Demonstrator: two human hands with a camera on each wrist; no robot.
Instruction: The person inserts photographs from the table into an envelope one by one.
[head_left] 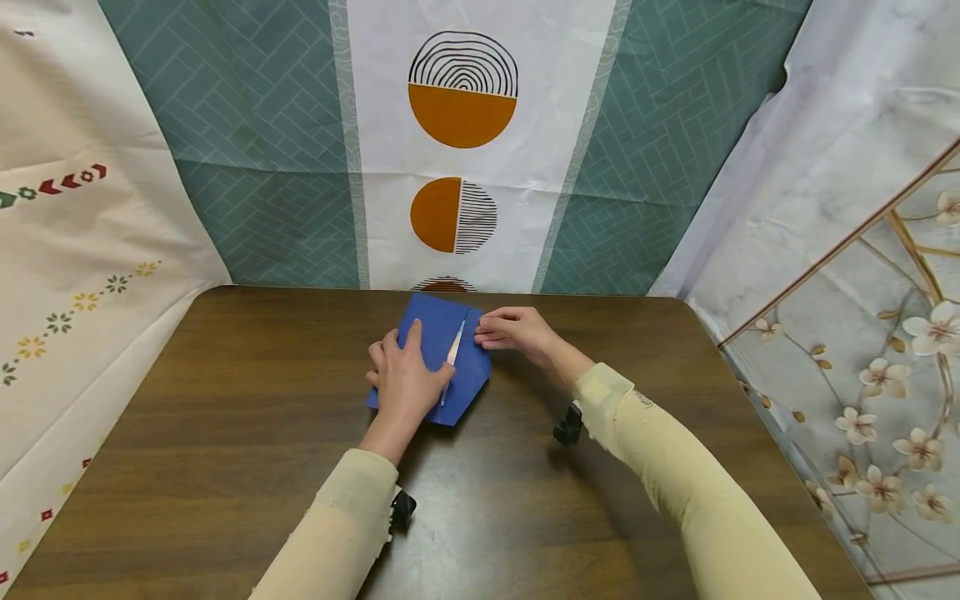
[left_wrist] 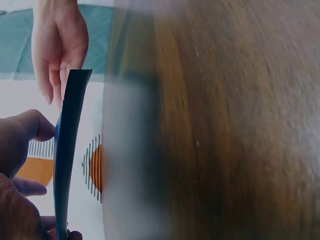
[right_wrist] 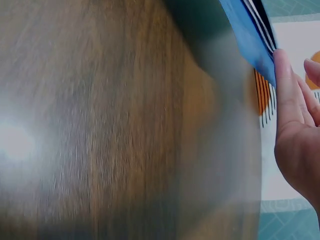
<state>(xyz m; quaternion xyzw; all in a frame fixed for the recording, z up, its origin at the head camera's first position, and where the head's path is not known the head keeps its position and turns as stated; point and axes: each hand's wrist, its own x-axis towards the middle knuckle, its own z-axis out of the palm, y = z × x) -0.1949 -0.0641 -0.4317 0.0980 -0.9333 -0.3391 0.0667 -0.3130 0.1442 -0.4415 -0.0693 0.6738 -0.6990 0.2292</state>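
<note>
A blue folder-like piece of stiff paper is held tilted at the table's far edge, with a narrow white gap running down its front. My left hand grips it from the left, fingers spread over the front and the thumb near the gap. In the left wrist view the folder shows edge-on as a dark strip, a fingertip showing on its far side. My right hand has its fingers extended against the right edge. In the right wrist view, layered dark and white edges meet a fingertip, the thumb apart.
The brown wooden table spreads below and around both arms. A patterned cloth hangs right behind the table's far edge, with light cloths at the left and right sides. Black wrist cameras sit under the sleeves.
</note>
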